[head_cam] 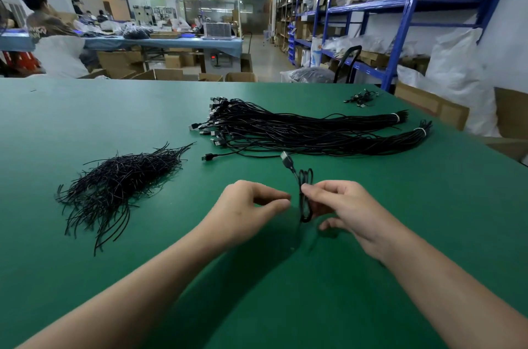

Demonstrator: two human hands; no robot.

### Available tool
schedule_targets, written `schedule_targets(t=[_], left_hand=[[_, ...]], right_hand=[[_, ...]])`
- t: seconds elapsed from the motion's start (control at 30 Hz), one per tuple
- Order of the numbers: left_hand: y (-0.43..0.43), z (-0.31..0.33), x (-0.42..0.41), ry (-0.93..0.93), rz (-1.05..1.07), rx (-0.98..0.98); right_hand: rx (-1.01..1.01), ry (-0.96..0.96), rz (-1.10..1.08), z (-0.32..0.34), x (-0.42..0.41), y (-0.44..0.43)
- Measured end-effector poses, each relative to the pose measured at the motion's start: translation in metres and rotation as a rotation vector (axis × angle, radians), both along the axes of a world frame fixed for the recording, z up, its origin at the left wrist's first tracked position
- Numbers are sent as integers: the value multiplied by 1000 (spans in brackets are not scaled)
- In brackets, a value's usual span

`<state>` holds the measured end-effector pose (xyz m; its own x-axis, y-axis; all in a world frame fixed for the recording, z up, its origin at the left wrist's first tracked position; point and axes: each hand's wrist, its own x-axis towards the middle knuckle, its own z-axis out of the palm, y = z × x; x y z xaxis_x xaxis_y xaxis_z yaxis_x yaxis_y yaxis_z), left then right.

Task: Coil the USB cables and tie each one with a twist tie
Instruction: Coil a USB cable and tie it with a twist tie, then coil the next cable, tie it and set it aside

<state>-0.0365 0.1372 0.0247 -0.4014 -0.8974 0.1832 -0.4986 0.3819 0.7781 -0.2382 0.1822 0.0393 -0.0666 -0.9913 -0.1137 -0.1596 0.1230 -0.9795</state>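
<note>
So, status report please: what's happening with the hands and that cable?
Right hand pinches coiled cable, plug end up. Left hand beside it, fingers curled, grip contents unclear. Tie on coil: cannot tell. Twist ties piled left, out of the way.

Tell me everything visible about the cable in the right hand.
The coiled cable is thin, black, rubbery-looking, folded into a narrow bundle of several loops, held roughly upright over the green table. Its silver-tipped USB plug sticks out at the top. The right hand pinches it mid-length; no tie can be made out.
</note>
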Motion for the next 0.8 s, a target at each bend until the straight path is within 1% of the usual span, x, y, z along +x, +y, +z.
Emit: schedule_targets(t=[0.03, 0.17, 0.23, 0.33, 0.4, 0.43, 0.47, 0.5, 0.53, 0.6, 0.7, 0.73, 0.77, 0.8], left_hand=[[-10, 0, 3, -66, 36, -51], [-60, -7, 22, -207, 270, -182], [-88, -13, 31, -317, 366, -211], [-120, -16, 42, -463, 465, -244], [-136, -16, 47, -521, 472, -215], [-142, -16, 49, -546, 467, -191], [-146, -16, 51, -568, 466, -169], [-149, -17, 51, -587, 472, -158], [-151, -18, 52, -603, 481, -160], [-154, -18, 53, -617, 492, -174], [-153, -11, 51, -592, 467, -164], [-153, -8, 50, -546, 451, -153], [-153, -3, 49, -446, 432, -119], [-153, 4, 48, -297, 403, -54]], right_hand=[[4, 87, -41, 2, -11, -2], [-42, 640, -265, 7, -67, -7], [8, 889, -323, 8, -90, -8], [188, 1146, -305, 6, -115, -2], [282, 1321, -266, 8, -121, 6], [265, 1416, -269, 9, -120, 9], [193, 1497, -289, 10, -116, 10], [84, 1536, -299, 11, -108, 10], [-29, 1524, -274, 11, -95, 7], [-184, 1392, -102, 9, -60, -3], [-228, 1175, 228, -11, -9, -32], [-228, 1112, 306, -19, 4, -45], [-229, 1061, 360, -26, 14, -59], [-241, 1036, 391, -31, 22, -73]])
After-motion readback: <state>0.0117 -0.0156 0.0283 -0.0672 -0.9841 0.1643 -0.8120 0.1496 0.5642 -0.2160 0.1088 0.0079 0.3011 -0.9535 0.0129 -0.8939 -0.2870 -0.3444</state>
